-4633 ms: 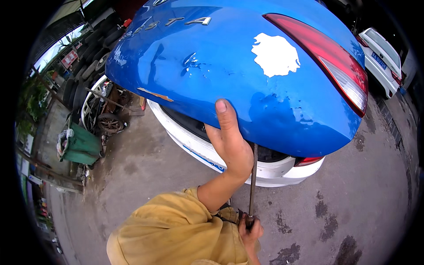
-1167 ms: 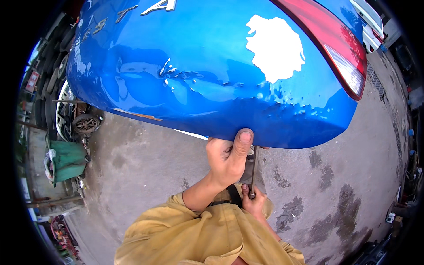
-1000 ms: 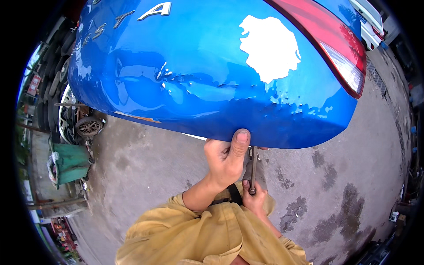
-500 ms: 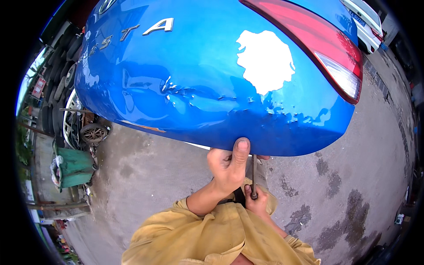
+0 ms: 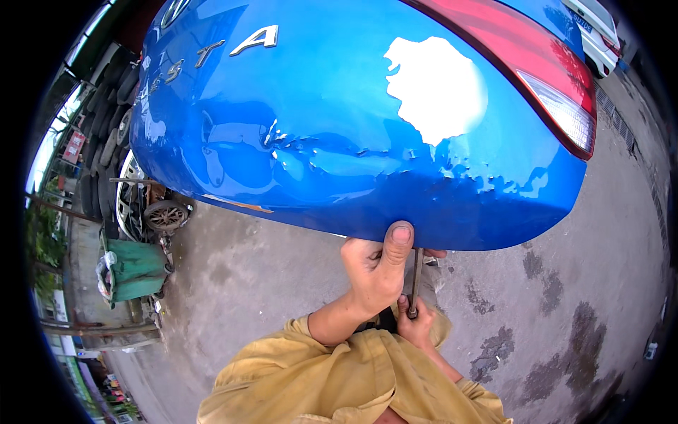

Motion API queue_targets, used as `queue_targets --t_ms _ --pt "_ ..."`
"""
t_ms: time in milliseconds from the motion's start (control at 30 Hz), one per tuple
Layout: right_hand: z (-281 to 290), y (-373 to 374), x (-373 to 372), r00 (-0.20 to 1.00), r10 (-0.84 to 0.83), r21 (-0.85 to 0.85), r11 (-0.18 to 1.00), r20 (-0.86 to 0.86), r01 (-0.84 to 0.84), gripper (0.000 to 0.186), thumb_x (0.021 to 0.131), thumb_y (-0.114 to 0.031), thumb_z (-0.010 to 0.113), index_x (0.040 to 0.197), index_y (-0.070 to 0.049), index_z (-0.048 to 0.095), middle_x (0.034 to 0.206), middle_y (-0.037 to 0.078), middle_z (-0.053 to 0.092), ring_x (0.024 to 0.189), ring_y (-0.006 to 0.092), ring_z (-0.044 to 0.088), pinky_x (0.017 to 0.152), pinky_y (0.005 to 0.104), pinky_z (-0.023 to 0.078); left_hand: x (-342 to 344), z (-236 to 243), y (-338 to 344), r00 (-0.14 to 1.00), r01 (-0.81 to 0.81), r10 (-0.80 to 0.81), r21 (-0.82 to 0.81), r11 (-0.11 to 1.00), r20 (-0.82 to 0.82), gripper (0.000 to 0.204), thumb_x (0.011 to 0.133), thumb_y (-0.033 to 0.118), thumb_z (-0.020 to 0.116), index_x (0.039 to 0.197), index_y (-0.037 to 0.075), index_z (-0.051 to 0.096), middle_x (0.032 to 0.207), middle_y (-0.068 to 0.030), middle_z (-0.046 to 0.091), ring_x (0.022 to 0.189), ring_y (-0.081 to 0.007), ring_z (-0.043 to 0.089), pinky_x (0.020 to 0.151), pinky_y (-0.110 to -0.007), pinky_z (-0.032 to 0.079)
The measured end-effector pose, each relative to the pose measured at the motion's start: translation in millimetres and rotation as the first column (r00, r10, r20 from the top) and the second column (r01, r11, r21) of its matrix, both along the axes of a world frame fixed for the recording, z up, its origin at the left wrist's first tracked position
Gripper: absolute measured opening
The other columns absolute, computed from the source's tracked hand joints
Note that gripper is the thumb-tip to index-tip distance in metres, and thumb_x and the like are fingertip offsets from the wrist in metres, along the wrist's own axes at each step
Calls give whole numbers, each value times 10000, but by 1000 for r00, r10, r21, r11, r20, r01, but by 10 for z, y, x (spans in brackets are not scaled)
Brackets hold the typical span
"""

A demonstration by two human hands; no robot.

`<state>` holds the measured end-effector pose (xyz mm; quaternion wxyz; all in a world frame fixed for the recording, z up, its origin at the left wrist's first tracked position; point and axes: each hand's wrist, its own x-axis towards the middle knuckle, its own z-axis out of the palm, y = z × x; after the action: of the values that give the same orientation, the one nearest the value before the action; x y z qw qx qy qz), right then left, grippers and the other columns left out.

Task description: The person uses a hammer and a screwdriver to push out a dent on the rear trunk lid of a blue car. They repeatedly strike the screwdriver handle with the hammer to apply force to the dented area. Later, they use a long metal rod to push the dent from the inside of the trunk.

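A dented blue car trunk lid (image 5: 325,106) fills the upper middle of the head view. Its paint is creased and flaking along the lower part, with a bare white patch (image 5: 441,88) near the tail light. My left hand (image 5: 374,275) clasps the lid's lower edge, thumb on the outer face and fingers curled behind it. Lower and to the right, my right hand (image 5: 418,325) is closed around the bottom end of a metal rod (image 5: 417,279). The rod stands roughly upright, and its upper end disappears behind the lid's edge.
A red and clear tail light (image 5: 558,106) borders the lid on the right. To the left stand a green bin (image 5: 138,270), a loose wheel (image 5: 167,215) and piled tires (image 5: 92,148). A white car (image 5: 597,35) is parked behind, on stained concrete ground (image 5: 275,283).
The whole view has shifted slightly, so the lid, hands and background appear a little further right. Both hands keep their holds on the lid and the rod.
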<state>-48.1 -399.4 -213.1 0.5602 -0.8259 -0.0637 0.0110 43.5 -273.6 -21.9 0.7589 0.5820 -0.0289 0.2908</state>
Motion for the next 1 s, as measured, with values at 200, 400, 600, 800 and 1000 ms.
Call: queue_targets --t_ms 200,400,600,800,1000 --pt "-75 117 217 993 44 67 996 108 -51 171 890 -131 717 768 -52 628 510 112 498 412 257 503 430 363 385 42 74 28 1000 2 -2 77 997 8 458 1039 316 518 935 -112 643 804 -175 702 679 -210 689 590 -320 565" --pt "90 44 31 998 13 7 1000 -58 -13 294 926 -208 695 715 -35 584 496 137 483 408 255 497 445 373 398 -42 127 19 994 3 4 60 998 -106 538 1047 392 475 944 -109 643 799 -188 699 679 -247 696 592 -349 571" --pt "517 -286 -59 990 -32 -169 986 -135 9 331 916 -210 709 717 11 563 528 190 509 428 293 494 462 391 406 -65 166 6 992 -11 7 -32 999 -127 529 1050 381 473 893 -88 660 771 -170 692 676 -236 692 603 -344 569" --pt "787 -770 243 999 -24 -387 922 -22 13 294 897 -161 712 701 4 568 524 174 501 424 279 466 452 381 396 -15 76 -32 999 -37 33 -98 995 -35 430 1037 316 525 861 -56 650 737 -113 668 626 -167 634 573 -292 510" --pt "555 -957 526 992 63 -428 904 111 -9 134 842 -71 692 754 -22 605 570 184 548 467 354 563 465 381 428 -8 -5 23 969 -247 242 206 947 48 260 965 210 659 854 -25 669 752 -99 668 625 -184 610 577 -293 448"
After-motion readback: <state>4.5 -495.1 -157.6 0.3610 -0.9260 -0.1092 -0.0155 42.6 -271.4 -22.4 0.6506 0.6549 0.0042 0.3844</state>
